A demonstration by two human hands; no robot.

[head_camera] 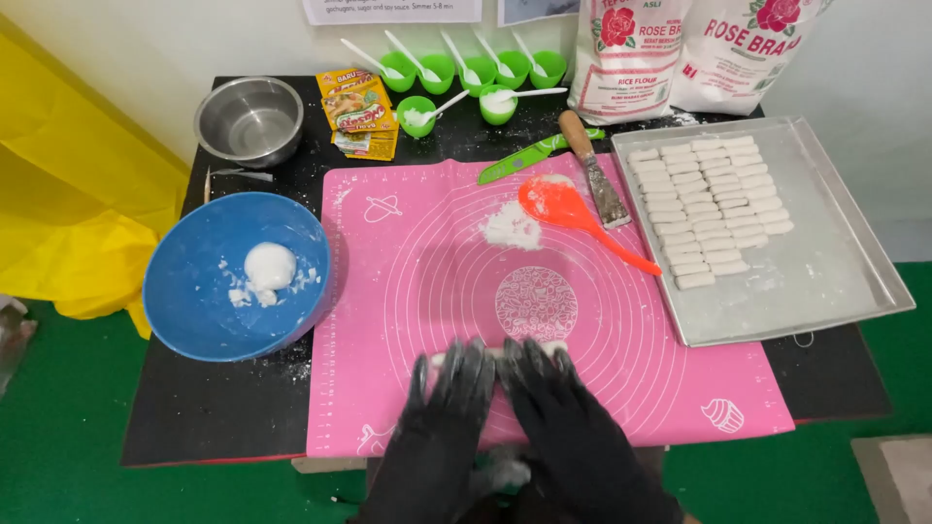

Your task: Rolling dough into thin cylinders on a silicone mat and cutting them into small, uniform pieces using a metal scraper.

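Both my hands wear black gloves and lie flat, side by side, near the front edge of a pink silicone mat [417, 262]. My left hand [452, 388] and my right hand [544, 388] press down on a white roll of dough [501, 351], whose ends show at the fingertips. Further up the mat lies a small heap of white flour [511, 229], with an orange plastic spoon [573, 215] beside it.
A blue bowl [194, 311] with a white dough ball [269, 266] stands left. A metal tray [825, 281] with several cut dough pieces [714, 209] sits right. Behind are a green knife [524, 158], a scraper [594, 180], a steel bowl [249, 120], green cups [476, 70], seasoning packets [359, 112] and flour bags [680, 53].
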